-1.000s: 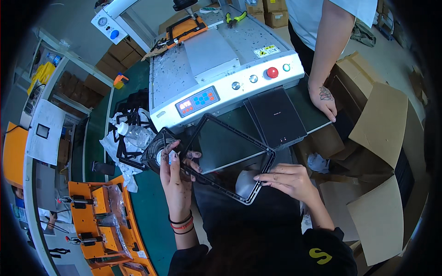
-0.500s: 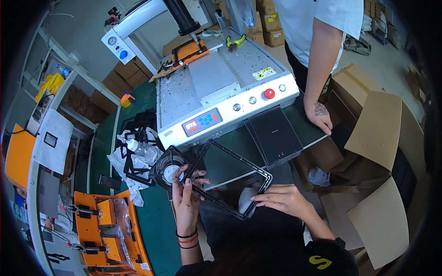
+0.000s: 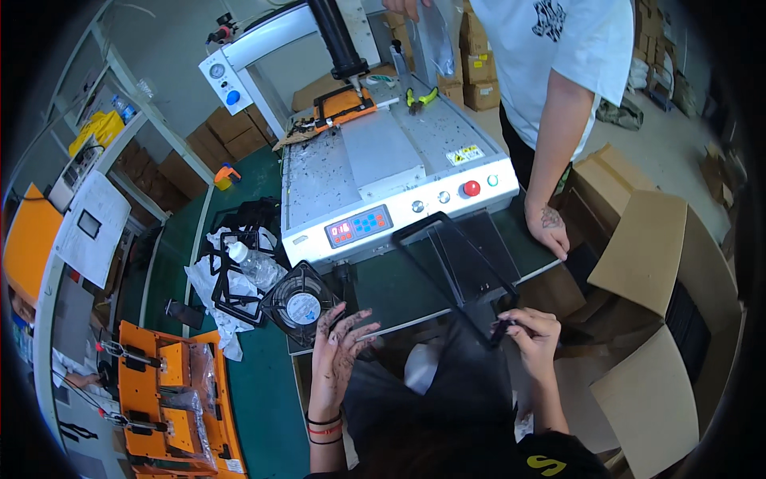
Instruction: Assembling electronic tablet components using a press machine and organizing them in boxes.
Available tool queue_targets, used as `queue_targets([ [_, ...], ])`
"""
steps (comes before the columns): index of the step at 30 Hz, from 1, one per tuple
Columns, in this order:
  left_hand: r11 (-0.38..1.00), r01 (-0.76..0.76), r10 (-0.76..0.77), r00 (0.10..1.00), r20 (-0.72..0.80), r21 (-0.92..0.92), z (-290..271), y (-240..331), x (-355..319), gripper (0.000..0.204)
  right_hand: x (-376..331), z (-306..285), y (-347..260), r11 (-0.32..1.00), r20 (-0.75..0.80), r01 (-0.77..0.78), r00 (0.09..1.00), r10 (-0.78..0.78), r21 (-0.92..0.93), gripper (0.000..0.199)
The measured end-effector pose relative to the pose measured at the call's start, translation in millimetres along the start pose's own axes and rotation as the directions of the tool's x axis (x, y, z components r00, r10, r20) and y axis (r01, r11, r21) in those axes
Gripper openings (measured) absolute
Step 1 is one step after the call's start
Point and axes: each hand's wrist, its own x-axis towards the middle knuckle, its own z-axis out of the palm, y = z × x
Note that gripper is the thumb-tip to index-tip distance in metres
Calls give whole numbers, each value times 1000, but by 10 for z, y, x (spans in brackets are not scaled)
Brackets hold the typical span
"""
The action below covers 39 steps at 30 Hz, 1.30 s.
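Observation:
Pinched in my right hand [image 3: 533,337] is a thin black rectangular frame [image 3: 432,279], gripped at its near corner and slightly blurred. It slants up in front of a stack of flat black panels [image 3: 472,254] on the green table. My left hand [image 3: 339,345], smudged with black, has its fingers spread and holds nothing. Just beyond its fingertips sits a black fan [image 3: 297,303] with a pale round hub. Behind the fan a clear plastic bottle [image 3: 257,267] lies on white paper among other black frames [image 3: 223,281].
A white dispensing machine [image 3: 415,209] with a red button stands ahead, an orange fixture [image 3: 345,109] under its black nozzle. Open cardboard boxes [image 3: 638,247] are at the right. Another person's hand [image 3: 547,231] rests on the table's right edge. Orange clamp fixtures [image 3: 171,391] lie at lower left.
My left hand has let go of the black frame and opened. With the frame, my right hand has moved to the right. The other person's second hand now shows at the top.

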Motion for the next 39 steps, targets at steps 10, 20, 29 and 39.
queue_targets([
  [10,997,63,-64,998,-18,-43,15,-202,28,46,-218,-215,475,962,-391,-10,912,121,274,30],
  [20,998,32,-33,999,31,56,87,-37,250,49,-178,-347,560,980,-358,-74,923,137,183,31],
  [29,980,-118,117,993,15,161,97,-10,652,39,-180,-253,338,953,-383,-93,901,203,287,22],
  [39,349,-420,590,793,153,838,7,-1172,1005,29,14,-402,-147,1000,-203,0,979,2,12,20],
])
